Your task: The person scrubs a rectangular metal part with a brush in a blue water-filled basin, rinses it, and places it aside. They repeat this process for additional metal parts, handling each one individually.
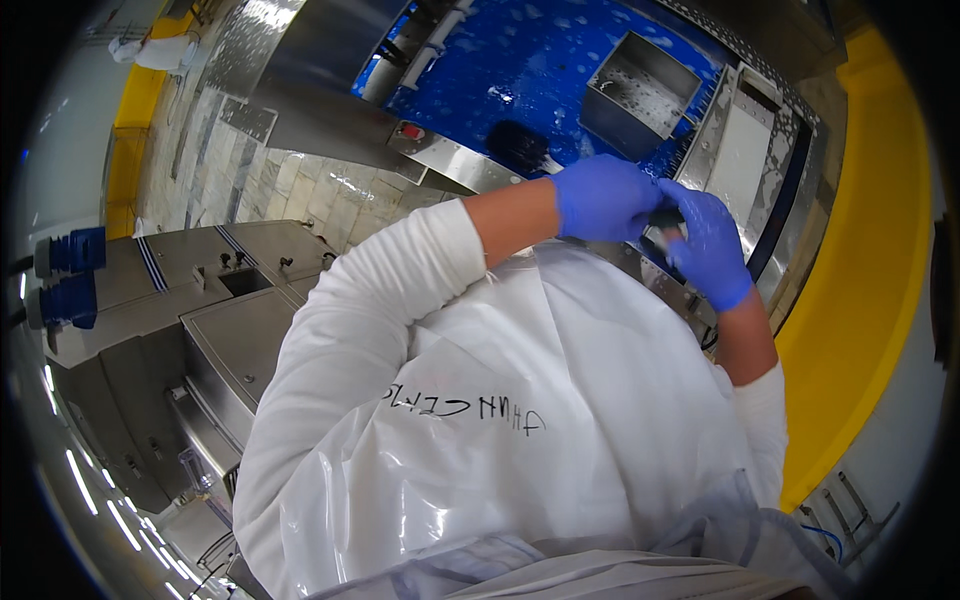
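Note:
Both my hands wear blue-purple gloves and meet in front of my white apron [590, 340]. The fingers of my left hand [605, 198] are bent and closed, pointing toward my right hand [708, 243]. My right hand curls around a small dark thing [664, 217] between the two hands; its kind is mostly hidden by fingers. Just beyond the hands, an open-topped metal box [612, 115] stands on a wet blue surface [490, 60]. A dark, flat object [518, 146] with a pale end lies on that surface, near my left wrist.
A metal frame with a white panel [742, 150] runs along the right of the blue surface. A red button [410, 131] sits on the machine's near edge. Further right is a yellow barrier [870, 250]. Steel cabinets [225, 340] stand at left, above a tiled floor [325, 195].

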Demonstrator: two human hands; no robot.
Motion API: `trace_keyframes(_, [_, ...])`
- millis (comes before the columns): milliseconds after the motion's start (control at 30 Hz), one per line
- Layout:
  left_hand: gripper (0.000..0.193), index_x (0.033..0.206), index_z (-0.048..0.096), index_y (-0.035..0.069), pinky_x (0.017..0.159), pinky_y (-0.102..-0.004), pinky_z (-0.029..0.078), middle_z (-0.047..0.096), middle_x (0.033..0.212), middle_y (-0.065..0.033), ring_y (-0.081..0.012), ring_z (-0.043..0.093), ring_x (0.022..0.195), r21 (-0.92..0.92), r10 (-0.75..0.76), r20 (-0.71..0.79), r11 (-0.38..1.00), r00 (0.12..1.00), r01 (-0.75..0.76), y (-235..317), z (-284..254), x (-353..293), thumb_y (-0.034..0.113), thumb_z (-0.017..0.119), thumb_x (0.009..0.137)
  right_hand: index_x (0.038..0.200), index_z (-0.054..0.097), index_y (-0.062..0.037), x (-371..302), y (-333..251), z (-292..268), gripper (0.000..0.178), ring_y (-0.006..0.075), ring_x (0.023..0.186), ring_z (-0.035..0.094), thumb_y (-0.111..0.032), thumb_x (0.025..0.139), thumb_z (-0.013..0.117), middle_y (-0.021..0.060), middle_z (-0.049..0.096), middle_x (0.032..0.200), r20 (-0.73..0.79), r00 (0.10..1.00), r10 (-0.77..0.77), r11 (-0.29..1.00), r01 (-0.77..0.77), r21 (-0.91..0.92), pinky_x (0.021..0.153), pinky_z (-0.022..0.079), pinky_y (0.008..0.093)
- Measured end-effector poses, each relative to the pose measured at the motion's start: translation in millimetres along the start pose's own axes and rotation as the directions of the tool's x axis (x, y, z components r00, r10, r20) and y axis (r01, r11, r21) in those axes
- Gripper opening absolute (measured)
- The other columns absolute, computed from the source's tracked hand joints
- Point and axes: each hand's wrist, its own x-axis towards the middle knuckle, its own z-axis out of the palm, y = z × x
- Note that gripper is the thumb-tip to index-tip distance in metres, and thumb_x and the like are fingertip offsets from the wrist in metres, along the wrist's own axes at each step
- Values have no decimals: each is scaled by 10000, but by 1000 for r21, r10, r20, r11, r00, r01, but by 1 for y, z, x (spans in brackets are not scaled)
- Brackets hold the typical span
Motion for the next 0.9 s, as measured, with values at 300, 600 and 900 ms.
trace_keyframes(300, [502, 1186, 704, 45, 874, -400, 552, 732, 1062, -122, -294, 697, 955, 369, 144, -775, 894, 616, 255, -72, -172, -191, 379, 831, 833, 1186, 713, -143, 176, 84, 49, 296, 360, 1102, 679, -128, 905, 619, 177, 716, 1147, 275, 910, 311, 822, -113, -558, 912, 553, 426])
trace_keyframes(600, [542, 1276, 606, 19, 1016, -468, 474, 624, 1245, -218, -404, 572, 1180, 374, -13, -802, 768, 597, 520, -173, -256, -279, 385, 737, 898, 1230, 679, -59, 193, 163, 174, 381, 385, 1168, 653, -290, 997, 485, 230, 688, 1230, 10, 660, 751, 647, -733, -212, 982, 517, 458])
trace_keyframes(900, [588, 1299, 605, 6, 990, -427, 488, 622, 1237, -213, -376, 601, 1136, 135, -198, -756, 886, 624, 444, -181, -249, -266, 420, 737, 903, 995, 627, -46, 224, 25, 94, 207, 308, 849, 659, -211, 868, 630, 159, 689, 924, -128, 908, 400, 916, -391, 91, 782, 518, 424])
